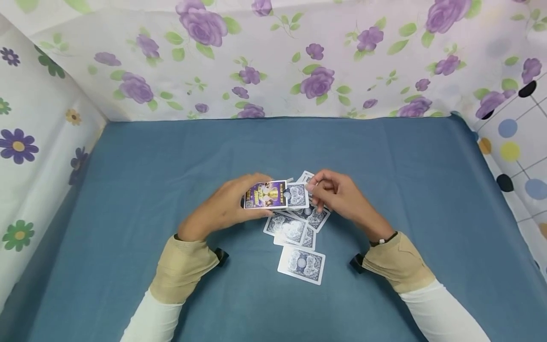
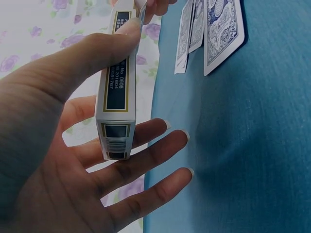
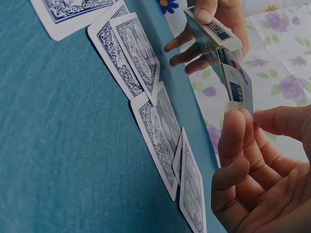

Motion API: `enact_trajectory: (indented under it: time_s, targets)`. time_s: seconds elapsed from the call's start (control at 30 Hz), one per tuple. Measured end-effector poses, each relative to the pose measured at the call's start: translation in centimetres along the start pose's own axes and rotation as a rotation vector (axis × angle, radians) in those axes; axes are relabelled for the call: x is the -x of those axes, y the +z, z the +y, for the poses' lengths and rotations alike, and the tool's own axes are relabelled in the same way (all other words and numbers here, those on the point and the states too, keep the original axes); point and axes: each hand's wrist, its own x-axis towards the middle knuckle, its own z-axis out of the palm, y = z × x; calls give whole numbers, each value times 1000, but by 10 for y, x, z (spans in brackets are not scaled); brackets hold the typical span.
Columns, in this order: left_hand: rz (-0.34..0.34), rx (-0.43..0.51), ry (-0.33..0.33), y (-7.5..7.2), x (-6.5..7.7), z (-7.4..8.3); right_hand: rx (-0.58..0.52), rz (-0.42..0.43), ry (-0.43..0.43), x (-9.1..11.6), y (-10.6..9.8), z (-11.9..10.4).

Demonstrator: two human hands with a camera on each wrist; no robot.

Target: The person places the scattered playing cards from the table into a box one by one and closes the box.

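Card box (image 1: 266, 195), barcode (image 2: 116, 145), left wrist view only

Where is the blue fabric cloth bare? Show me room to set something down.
The cloth is bare left of the left hand, right of the right hand, and beyond both up to the white, purple-flowered curtain. The middle is crowded: rectangular blue-and-white playing cards lie scattered by the purple-fronted rectangular box in the left hand.
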Motion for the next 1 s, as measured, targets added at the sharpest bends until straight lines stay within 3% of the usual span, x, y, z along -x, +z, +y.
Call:
enact_trajectory:
  time_s: [0.37,1.0]
  targets:
    - [3,-6,7,2,1,2,-36,-23,0,0,9,5]
    - [-13,-27,13,7,-2,3,-11,-51,-82,1,16,3]
